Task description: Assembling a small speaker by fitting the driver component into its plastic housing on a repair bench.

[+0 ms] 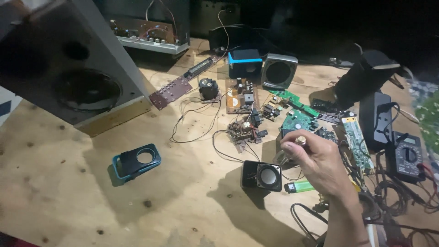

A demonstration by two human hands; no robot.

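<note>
My right hand point(320, 162) pinches 1 small brass-tipped part point(300, 140) at its cap: light, stiff, probably slippery.

A large speaker cabinet point(68, 64), a multimeter point(406, 155) and a green lighter point(299, 186) share the wooden table point(59, 183).

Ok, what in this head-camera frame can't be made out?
- Small brass-coloured part pinched in the right hand: the fingers cover most of it, so its kind is unclear.
- Left hand: out of frame.
- Large speaker cabinet: cut off by the top and left edges, blurred.
- Back of the bench beyond the blue-topped speaker: lost in darkness.
- Multimeter display: too small to read.
- Green lighter: partly behind the hand.
</note>
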